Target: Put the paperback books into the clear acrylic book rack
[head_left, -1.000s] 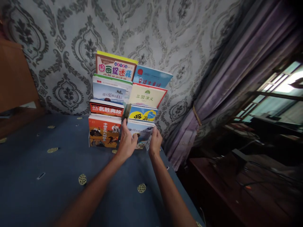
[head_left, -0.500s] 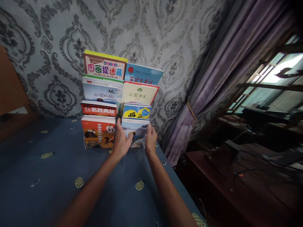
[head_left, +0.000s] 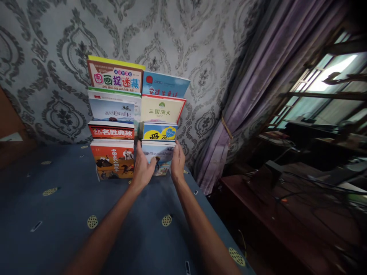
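A pale blue-grey book stands upright at the front of the right-hand column of books. My left hand grips its left edge, thumb lying across the cover. On the opposite edge, my right hand clasps the same book, fingers reaching behind it. Directly behind are a blue-and-yellow book, a cream book with a red edge and a tall blue book. To the left, an orange book fronts a second column, with a red book behind it.
The left column rises to a yellow-topped book at the back. A blue patterned cloth covers the surface beneath. Behind stands a wallpapered wall; a purple curtain hangs right, beside a dark red table with cables.
The view has shifted slightly, so the books and hands appear a little farther left. Both hands keep their places on the edges of the pale blue-grey book.
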Tool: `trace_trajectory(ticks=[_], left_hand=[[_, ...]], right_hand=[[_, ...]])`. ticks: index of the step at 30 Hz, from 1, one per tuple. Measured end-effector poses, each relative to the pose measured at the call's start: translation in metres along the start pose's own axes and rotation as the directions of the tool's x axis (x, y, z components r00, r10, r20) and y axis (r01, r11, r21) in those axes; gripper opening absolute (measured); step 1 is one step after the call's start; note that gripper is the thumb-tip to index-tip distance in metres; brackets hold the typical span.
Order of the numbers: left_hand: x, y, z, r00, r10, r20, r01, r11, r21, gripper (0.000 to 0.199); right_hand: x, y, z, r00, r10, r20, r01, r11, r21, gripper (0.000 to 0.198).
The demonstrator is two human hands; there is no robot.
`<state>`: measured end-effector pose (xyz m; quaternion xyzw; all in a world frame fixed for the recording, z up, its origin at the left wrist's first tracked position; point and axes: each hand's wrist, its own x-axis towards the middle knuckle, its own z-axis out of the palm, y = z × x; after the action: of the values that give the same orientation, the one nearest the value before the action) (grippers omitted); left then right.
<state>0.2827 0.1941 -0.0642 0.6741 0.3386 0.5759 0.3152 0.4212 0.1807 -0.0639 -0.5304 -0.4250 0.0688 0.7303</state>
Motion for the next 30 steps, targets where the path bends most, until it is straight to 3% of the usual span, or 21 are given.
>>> trace_trajectory(ticks=[12,22,26,30], left_hand=[[-0.001,0.002,-0.002,1.000,0.011,0.025,-0.012,0.999,0.044,0.082],[0.001,-0.005,0.001,0.992,0.127,-0.001,-0.126,0.985,0.122,0.081],[-0.016,-0.001,-0.002,0.984,0.178,-0.008,-0.175,0.972,0.154,0.081],[-0.053,0.006,-0.013,0.962,0.257,0.095,-0.274,0.921,0.277,0.081]], right_hand=[[-0.001,-0.002,0.002,1.000,-0.013,0.002,0.013,0.998,-0.057,0.076],[0.002,0.005,0.004,1.000,-0.024,-0.002,0.024,0.999,-0.033,0.071],[0.001,0.003,0.000,0.999,-0.036,0.013,0.037,0.995,-0.098,0.068],[0.008,-0.010,-0.005,0.978,-0.205,0.020,0.204,0.950,-0.235,0.065]])
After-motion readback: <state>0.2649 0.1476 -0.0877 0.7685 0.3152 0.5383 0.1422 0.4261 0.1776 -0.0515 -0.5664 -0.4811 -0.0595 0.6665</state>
